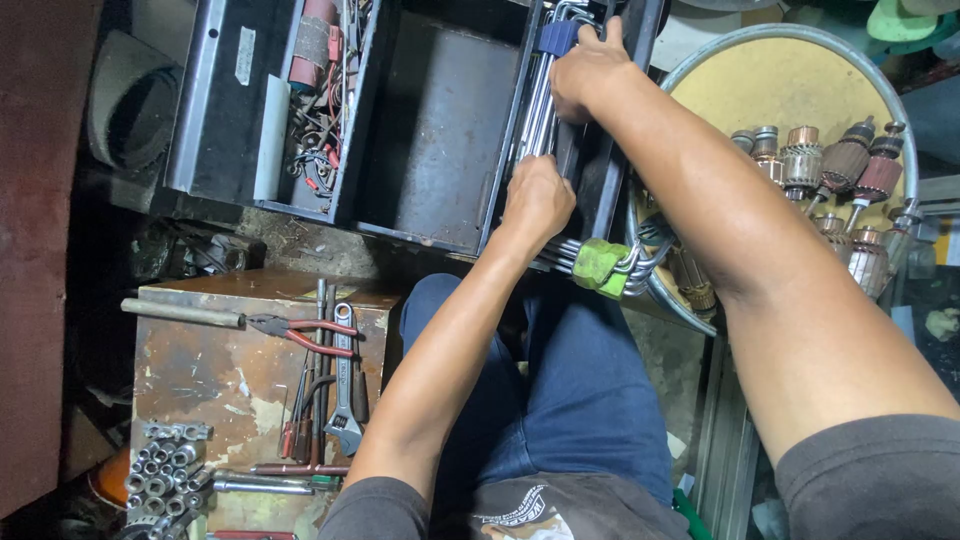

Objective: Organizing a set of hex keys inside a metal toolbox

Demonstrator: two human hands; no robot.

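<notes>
While we look down past our knees, the bundle of long steel hex keys (541, 120) runs with its long axis from the far end of the open black metal toolbox (430, 130) toward us, lying along the box's right-hand wall. Its far end sits in a blue plastic holder (556, 38) near the box's far right corner; its near end, with the bent elbows of the keys, sits in a green plastic holder (600, 266) just past the box's near right corner.

Going from left to right, a rusty metal box top (215, 375) carries red-handled pliers (300, 330), an adjustable wrench (344, 385) lying lengthwise toward us, and a heap of sockets (165, 465) at its near left corner. Behind it the toolbox's left tray (320, 100) holds tangled wires and small parts, while its middle compartment shows bare floor.

Our left hand (536, 200) reaches forward from a straight forearm and curls shut around the near part of the hex keys, knuckles up. Our right hand (588, 72) comes in diagonally from the right, its fingers pressed around the keys just beside the blue holder.

Further right, a round metal tray with a yellowish floor (780, 90) holds a row of copper-wound motor armatures (830, 165) along its right edge. Blue trousers (580, 390) fill the bottom, and the workshop around is dim and cluttered.
</notes>
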